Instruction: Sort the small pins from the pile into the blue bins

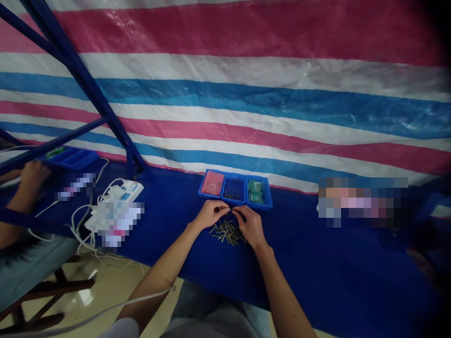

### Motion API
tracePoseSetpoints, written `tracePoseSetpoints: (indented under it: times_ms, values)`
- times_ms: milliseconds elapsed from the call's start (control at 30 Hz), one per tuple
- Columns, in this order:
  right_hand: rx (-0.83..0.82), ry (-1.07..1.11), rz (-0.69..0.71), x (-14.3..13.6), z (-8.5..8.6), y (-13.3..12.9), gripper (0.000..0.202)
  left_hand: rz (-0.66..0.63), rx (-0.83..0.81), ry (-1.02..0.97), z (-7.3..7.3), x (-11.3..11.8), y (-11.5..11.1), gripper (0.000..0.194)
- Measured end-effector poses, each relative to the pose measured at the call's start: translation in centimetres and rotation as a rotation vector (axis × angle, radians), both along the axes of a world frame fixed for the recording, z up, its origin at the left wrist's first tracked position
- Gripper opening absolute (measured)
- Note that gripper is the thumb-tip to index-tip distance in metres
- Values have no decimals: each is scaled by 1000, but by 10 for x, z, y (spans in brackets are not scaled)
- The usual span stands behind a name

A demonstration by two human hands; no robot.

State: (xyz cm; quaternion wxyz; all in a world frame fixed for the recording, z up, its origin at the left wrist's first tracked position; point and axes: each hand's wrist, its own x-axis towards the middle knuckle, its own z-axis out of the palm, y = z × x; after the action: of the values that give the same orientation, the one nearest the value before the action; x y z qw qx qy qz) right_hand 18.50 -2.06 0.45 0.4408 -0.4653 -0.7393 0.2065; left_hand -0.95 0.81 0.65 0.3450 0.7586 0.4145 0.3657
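Observation:
A pile of thin brass-coloured pieces (228, 232) lies loose on the blue table (197, 256). Just behind the pile my left hand (211, 213) is closed in a pinch, its fingertips turned toward the right. My right hand (249, 224) pinches from the other side, the fingertips of both hands nearly meeting. Whatever they hold is too small to name. Beyond my hands sits a blue tray (235, 202) in three compartments: a pink item (213, 182) at the left, small dark pieces (232, 193) in the middle, green packets (255, 191) at the right.
White power strips (132, 191) with tangled cables lie left of my arms, near blurred-out items. A person's hand (34, 173) is beside another blue tray (72, 158) at the far left. Blue metal bars (88, 89) stand before a striped sheet (225, 103). Another pixelated area is at the right.

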Motion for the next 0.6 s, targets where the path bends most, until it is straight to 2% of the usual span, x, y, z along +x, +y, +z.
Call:
tracePoseSetpoints:
  times_ms: [233, 600]
  values:
    - [4, -5, -5, -3, -10, -5, 21, -26, 34, 46, -2, 0, 1, 25]
    - [-9, -183, -65, -5, -5, -11, 29, -29, 47, 6, -4, 0, 0, 27]
